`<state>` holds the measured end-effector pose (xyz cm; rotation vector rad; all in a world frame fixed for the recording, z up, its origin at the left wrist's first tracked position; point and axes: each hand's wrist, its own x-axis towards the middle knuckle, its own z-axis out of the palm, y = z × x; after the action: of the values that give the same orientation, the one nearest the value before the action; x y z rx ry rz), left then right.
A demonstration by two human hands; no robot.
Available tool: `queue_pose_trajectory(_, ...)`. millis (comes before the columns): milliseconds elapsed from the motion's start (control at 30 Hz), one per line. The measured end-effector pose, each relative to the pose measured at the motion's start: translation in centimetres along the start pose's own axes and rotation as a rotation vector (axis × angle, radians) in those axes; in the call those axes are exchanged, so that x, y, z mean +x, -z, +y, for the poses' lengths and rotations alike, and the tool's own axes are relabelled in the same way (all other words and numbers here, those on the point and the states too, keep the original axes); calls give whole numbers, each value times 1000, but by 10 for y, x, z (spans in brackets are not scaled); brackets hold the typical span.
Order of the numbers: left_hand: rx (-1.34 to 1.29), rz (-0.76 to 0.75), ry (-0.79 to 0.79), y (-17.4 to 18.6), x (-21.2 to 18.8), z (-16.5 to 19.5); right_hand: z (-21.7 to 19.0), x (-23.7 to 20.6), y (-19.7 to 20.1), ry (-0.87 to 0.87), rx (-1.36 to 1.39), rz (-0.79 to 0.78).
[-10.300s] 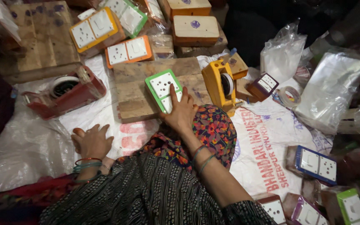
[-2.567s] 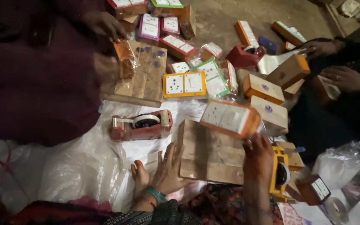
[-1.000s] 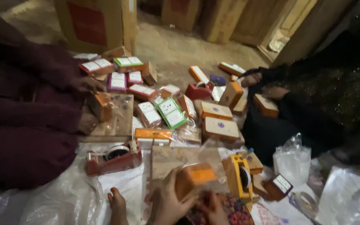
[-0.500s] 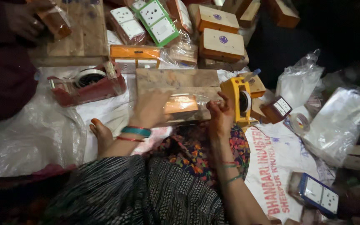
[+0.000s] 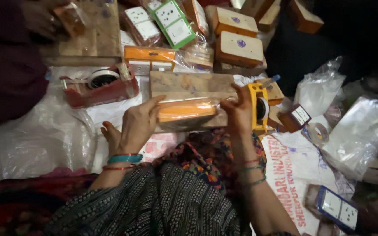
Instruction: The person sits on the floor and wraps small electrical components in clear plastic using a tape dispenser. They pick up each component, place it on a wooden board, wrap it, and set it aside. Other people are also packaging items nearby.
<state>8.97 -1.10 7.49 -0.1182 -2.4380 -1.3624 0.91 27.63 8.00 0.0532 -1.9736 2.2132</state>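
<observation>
An orange box wrapped in clear plastic [image 5: 185, 110] lies on its side on a wooden board [image 5: 189, 85] in front of me. My left hand [image 5: 137, 126] presses against its left end, fingers spread along the wrap. At the box's right end my right hand [image 5: 238, 112] holds the plastic. Both hands grip the same box between them. A yellow tape dispenser [image 5: 258, 107] stands just right of my right hand, touching the board's edge.
A red tape dispenser [image 5: 98, 85] sits at the left on white plastic sheeting [image 5: 40, 135]. Several wooden switch boxes [image 5: 238, 48] and wrapped switch boards [image 5: 171, 22] lie beyond. Another person's hand [image 5: 44, 19] holds a wrapped box top left. Plastic bags [image 5: 359, 131] are at the right.
The view has swung down from the far boxes to the board in front of me. Both hands have closed in on the ends of the wrapped orange box.
</observation>
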Motion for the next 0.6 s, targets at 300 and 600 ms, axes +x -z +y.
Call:
queue_pose_trajectory(300,289,146,-335,9,-4,66,-143,-46,-65,245,-413,-250)
queue_pose_trajectory(600,193,-285,-95,-25,4,82,-126,-50,-49,-147,-24,-212)
